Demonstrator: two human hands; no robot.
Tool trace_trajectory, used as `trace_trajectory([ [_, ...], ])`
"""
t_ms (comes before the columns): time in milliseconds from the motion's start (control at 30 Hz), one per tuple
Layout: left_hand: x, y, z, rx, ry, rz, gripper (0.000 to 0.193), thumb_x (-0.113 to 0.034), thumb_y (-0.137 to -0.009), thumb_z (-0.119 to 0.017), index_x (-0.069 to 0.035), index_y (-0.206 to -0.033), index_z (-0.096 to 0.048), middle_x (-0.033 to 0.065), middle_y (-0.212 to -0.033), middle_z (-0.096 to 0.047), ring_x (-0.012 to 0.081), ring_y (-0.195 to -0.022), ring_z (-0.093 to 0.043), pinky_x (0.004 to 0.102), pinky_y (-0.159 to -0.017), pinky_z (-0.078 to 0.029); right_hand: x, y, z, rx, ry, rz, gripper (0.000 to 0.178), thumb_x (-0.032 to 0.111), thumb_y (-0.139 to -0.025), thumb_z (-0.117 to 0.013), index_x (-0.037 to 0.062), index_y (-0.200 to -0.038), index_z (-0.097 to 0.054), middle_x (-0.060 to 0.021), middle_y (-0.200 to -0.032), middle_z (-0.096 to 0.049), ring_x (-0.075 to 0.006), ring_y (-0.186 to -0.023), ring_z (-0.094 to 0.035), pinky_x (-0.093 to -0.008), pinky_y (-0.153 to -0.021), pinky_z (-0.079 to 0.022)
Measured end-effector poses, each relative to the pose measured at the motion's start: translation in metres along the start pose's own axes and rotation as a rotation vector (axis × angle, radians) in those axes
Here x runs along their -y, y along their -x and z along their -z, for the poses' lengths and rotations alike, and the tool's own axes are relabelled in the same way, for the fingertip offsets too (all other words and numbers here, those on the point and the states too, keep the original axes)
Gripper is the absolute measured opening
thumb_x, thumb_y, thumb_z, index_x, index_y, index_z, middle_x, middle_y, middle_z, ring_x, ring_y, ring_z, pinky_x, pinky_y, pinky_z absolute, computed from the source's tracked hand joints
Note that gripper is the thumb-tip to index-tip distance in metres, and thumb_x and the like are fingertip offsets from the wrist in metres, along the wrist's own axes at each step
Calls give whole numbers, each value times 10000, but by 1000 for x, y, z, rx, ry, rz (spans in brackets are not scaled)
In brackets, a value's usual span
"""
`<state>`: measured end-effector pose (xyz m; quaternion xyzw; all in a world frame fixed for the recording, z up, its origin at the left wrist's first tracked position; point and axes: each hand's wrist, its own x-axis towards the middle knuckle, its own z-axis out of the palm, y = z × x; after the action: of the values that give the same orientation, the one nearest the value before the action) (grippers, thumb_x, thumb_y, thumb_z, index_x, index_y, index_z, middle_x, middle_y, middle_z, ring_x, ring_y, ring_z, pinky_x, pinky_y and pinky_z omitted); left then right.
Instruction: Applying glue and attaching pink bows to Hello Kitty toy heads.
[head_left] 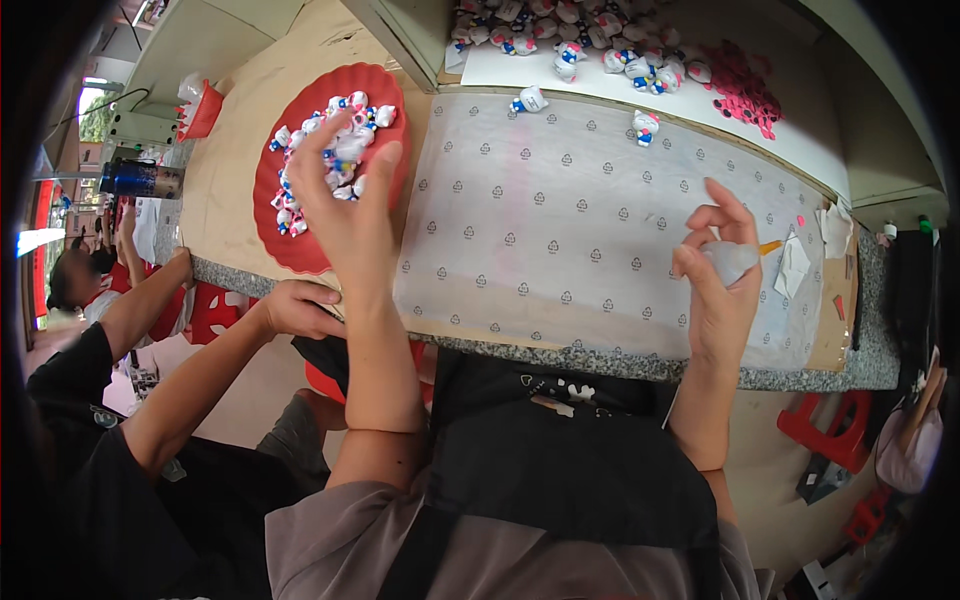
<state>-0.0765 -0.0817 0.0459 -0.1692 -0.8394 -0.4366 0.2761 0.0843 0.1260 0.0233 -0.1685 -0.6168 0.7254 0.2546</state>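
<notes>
My left hand (pixel 352 225) is over a red scalloped basin (pixel 268 215), its thumb and fingers spread apart. Small white toy cat figurines (pixel 290 215) with blue and pink parts lie in the basin. One blurred white figurine shows between thumb and fingers, and I see no clear grip on it. Above the right part of the printed sheet (pixel 560 215), my right hand (pixel 722 310) is wrapped round a small translucent squeeze bottle (pixel 738 262) with an orange-yellow tip. Two more figurines lie along the sheet's far edge, one on its side (pixel 530 100) and one face up (pixel 646 127).
A shelf (pixel 640 90) at the back carries a heap of figurines and a pile of pink pieces (pixel 745 95). Crumpled white paper (pixel 793 265) lies at the right. A co-worker's hand (pixel 300 308) rests by the table edge below the basin. Red stools (pixel 828 430) stand on the floor.
</notes>
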Motion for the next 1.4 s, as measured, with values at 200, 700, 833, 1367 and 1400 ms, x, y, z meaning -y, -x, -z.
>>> trace_trajectory([
  [200,-8,-12,-67,485,-52,-404,314,-35,-659,-609,-72,-962,-534,116,-946,-497,278,-886,-482,331,-757,-392,-4,1,5,-66,-129,58,483,-23,-638,-436,23,-1102,-309,-90,-970,-393,-138,-734,-451,-251,-617,-408],
  [700,-55,54,-66,915,1373,922,273,-128,-846,-427,-43,-1105,-425,146,-1020,-534,188,-829,-561,269,-739,-452,-2,-3,24,-237,-376,258,290,-74,-670,-573,-13,-928,-456,-142,-963,-480,-149,-736,-502,-236,-571,-420],
  [833,-54,67,-66,875,1364,901,348,-67,-810,-475,-35,-1146,-393,154,-1057,-500,182,-837,-554,257,-728,-454,-1,0,14,-286,-204,343,329,-63,-616,-620,-3,-896,-458,-116,-901,-478,-156,-742,-499,-239,-607,-409],
  [1367,-55,71,-61,793,1268,732,366,35,-722,-574,-1,-1066,-456,25,-860,-547,56,-766,-515,166,-670,-423,-12,10,-1,-28,205,747,452,10,-492,-771,33,-845,-490,-90,-806,-476,-142,-604,-505,-232,-535,-429],
  [1400,-55,71,-62,795,1269,733,366,35,-722,-574,-1,-1066,-456,25,-860,-547,56,-766,-515,166,-670,-423,-11,10,-1,-17,207,745,457,4,-488,-771,33,-848,-492,-91,-805,-478,-140,-600,-504,-229,-530,-427],
])
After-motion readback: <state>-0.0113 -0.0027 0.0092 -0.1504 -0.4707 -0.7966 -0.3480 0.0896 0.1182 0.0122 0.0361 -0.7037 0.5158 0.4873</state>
